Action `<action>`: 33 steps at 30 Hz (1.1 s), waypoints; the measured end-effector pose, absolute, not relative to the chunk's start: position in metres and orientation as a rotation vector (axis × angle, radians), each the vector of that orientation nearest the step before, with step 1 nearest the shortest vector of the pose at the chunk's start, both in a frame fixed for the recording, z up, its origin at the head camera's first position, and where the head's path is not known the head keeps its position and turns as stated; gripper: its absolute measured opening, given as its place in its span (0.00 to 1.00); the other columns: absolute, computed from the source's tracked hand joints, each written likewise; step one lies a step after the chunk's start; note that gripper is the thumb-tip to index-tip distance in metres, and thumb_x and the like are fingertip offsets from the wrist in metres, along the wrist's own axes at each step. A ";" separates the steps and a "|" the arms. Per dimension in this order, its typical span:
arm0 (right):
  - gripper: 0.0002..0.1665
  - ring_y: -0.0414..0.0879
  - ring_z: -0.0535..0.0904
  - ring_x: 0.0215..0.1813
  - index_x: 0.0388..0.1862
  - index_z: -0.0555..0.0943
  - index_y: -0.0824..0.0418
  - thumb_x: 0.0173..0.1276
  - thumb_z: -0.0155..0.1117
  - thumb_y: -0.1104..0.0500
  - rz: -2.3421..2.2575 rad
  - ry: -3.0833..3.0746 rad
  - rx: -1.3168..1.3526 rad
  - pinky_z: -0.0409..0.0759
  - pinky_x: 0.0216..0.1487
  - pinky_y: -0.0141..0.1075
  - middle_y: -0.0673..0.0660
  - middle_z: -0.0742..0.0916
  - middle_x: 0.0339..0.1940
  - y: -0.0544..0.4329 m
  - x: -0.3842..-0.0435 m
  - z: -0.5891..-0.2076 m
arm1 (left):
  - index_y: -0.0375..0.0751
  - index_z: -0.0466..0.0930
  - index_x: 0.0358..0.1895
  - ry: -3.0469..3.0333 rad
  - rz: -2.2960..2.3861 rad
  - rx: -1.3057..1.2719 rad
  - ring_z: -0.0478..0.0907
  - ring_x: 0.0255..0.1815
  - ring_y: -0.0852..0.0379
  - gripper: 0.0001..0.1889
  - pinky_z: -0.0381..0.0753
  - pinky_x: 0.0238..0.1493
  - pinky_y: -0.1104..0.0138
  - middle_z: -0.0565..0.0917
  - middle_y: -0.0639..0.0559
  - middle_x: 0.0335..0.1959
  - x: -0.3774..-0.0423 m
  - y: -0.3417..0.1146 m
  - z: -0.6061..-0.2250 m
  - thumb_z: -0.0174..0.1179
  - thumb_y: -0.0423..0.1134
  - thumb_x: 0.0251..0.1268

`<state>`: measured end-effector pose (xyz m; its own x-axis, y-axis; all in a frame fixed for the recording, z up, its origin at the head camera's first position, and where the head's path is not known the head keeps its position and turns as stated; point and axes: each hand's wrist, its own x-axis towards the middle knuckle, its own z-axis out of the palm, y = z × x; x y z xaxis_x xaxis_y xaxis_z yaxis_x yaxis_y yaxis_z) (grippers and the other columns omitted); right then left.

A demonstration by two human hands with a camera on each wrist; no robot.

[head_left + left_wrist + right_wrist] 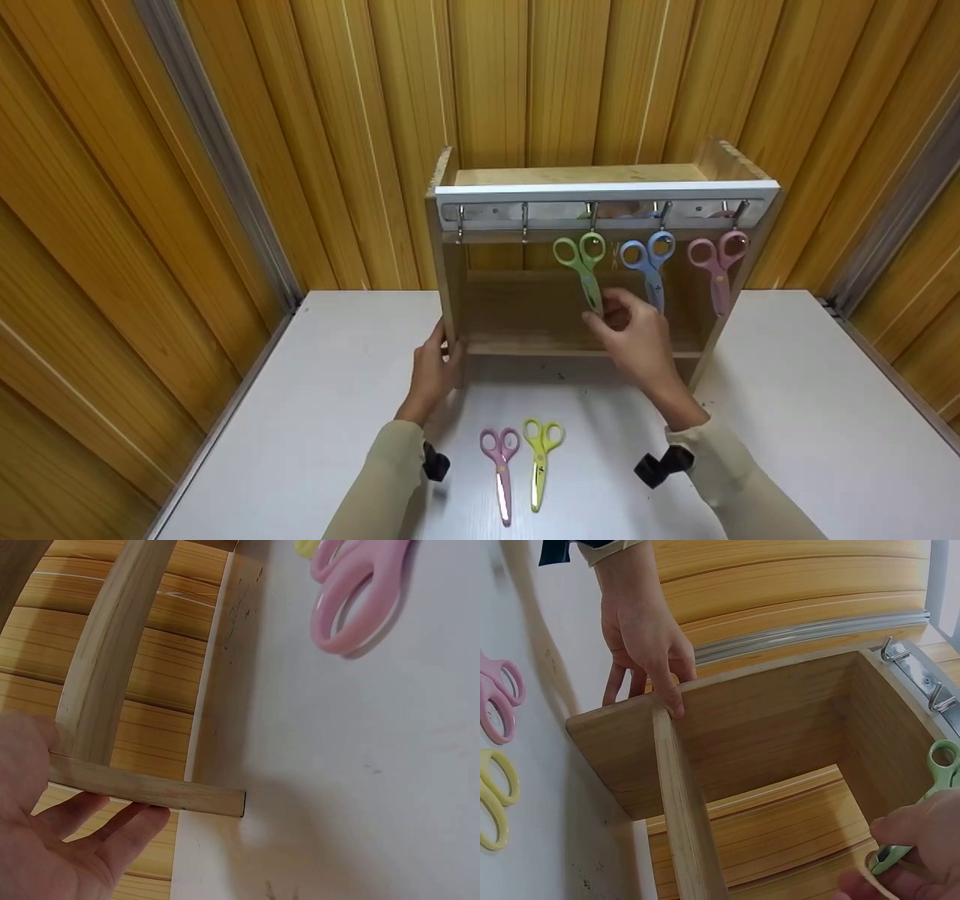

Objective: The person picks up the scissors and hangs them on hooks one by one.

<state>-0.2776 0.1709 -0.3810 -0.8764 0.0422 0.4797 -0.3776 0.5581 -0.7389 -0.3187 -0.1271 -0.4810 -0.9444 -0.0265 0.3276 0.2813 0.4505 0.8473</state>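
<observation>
My left hand (433, 369) grips the lower left side panel of a wooden shelf (150, 787), thumb on the inner side and fingers round the outside. Green-handled scissors (580, 259) hang by a finger loop from the middle hook of a metal hook rail (555, 209). Near their tip, the thumb and fingers of my right hand (637, 337) pinch the blades; part of the blades is hidden by the hand in the right wrist view. Blue scissors (649, 259) and pink scissors (718, 262) hang from the hooks to the right.
Another pair of pink scissors (500, 469) and yellow scissors (541, 457) lie side by side on the white table (337, 420), in front of the shelf. Two bare hooks (525, 225) are at the rail's left. A wood-patterned wall (375, 135) stands behind.
</observation>
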 end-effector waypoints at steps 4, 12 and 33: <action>0.32 0.56 0.85 0.47 0.65 0.76 0.67 0.67 0.75 0.56 1.232 -2.492 0.272 0.85 0.48 0.48 0.64 0.88 0.48 0.173 -0.270 -0.388 | 0.42 0.60 0.80 -2.417 -1.500 -0.207 0.83 0.55 0.47 0.31 0.87 0.50 0.57 0.79 0.42 0.67 -0.319 -0.127 -0.481 0.57 0.39 0.79; 0.46 0.58 0.85 0.48 0.76 0.65 0.65 0.66 0.76 0.52 1.146 -2.694 0.297 0.85 0.43 0.48 0.67 0.85 0.58 0.166 -0.246 -0.420 | 0.42 0.60 0.80 -2.426 -1.504 -0.195 0.83 0.56 0.44 0.31 0.86 0.51 0.55 0.78 0.41 0.68 -0.319 -0.128 -0.482 0.56 0.39 0.80; 0.48 0.53 0.79 0.43 0.71 0.71 0.53 0.56 0.81 0.41 0.847 -2.960 0.427 0.81 0.30 0.50 0.63 0.80 0.48 0.119 -0.193 -0.483 | 0.43 0.61 0.80 -2.439 -1.498 -0.198 0.83 0.55 0.46 0.31 0.87 0.50 0.57 0.79 0.43 0.68 -0.319 -0.127 -0.480 0.57 0.36 0.79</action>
